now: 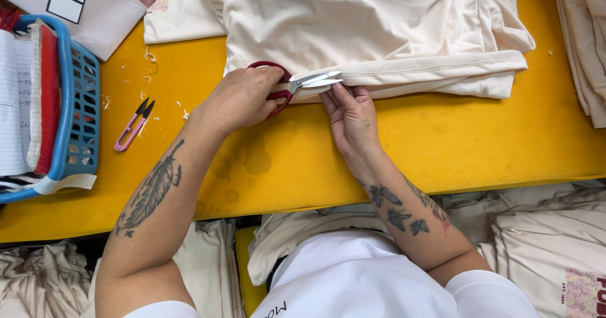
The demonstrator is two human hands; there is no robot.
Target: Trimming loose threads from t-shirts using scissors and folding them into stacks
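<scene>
My left hand (243, 97) grips red-handled scissors (297, 83), their silver blades pointing right along the folded hem of a cream garment (379, 34). The garment lies folded on the yellow table (442, 141). My right hand (352, 116) rests flat at the hem just below the blade tips, fingertips touching the cloth edge. Both forearms are tattooed.
Small pink thread snips (131, 125) lie on the table left of my left hand, among thread scraps. A blue plastic basket (79, 110) with a notebook stands at the left edge. More cream garments are stacked at the right (584, 47) and below the table's front edge (549, 242).
</scene>
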